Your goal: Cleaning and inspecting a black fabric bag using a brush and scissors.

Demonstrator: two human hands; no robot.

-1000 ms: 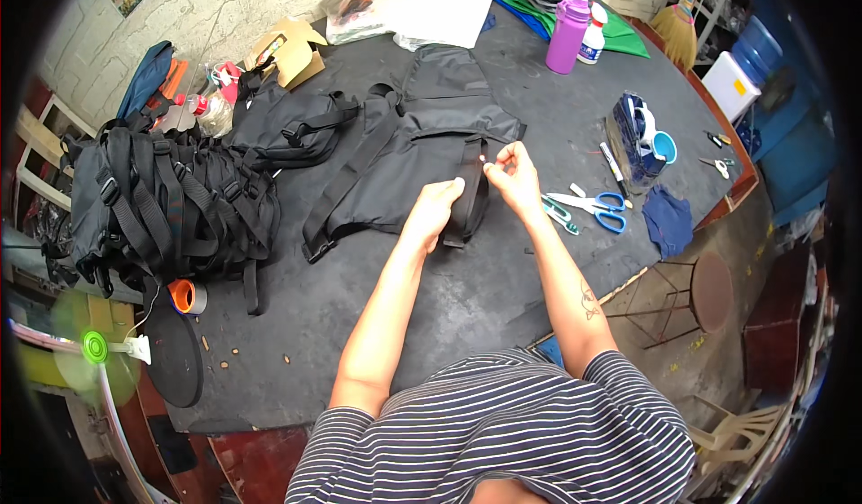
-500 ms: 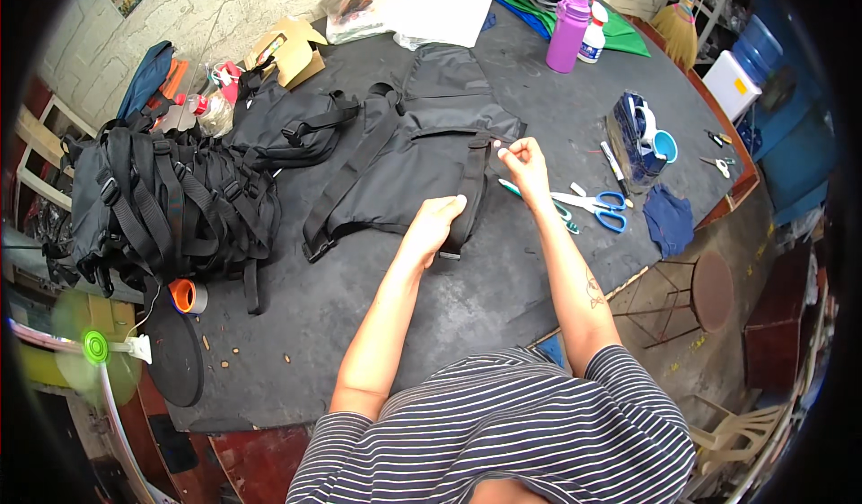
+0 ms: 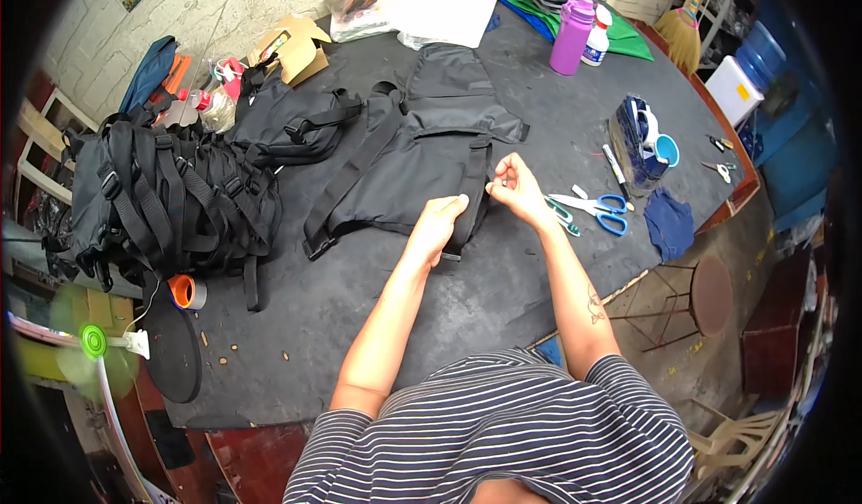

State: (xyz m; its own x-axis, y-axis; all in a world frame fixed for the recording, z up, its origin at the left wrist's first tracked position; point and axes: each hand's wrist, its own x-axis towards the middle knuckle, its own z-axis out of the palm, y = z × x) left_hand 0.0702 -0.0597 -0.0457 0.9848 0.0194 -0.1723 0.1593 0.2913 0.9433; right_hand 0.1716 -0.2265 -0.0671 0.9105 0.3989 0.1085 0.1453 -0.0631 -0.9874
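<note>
Left hand (image 3: 437,227) flat, fingers released, pressing black strap (image 3: 470,190) of black backpack panel (image 3: 422,158) to tabletop (image 3: 503,297), apparently to steady it. Right hand (image 3: 514,185) at 3 o'clock, fingertips pinched; contents indiscernible. Blue-handled scissors (image 3: 597,209) beyond, 3 o'clock. Purple bottle (image 3: 572,37) far, 1 o'clock.

The person wears a short-sleeved shirt (image 3: 503,432) in dark navy with thin white stripes running across it, the sleeves ending well above the elbows so both forearms are bare. A small dark tattoo (image 3: 595,305) marks the right forearm. The left hand (image 3: 437,227) and the right hand (image 3: 514,188) are bare, without gloves, and no watch or band shows at either wrist.
</note>
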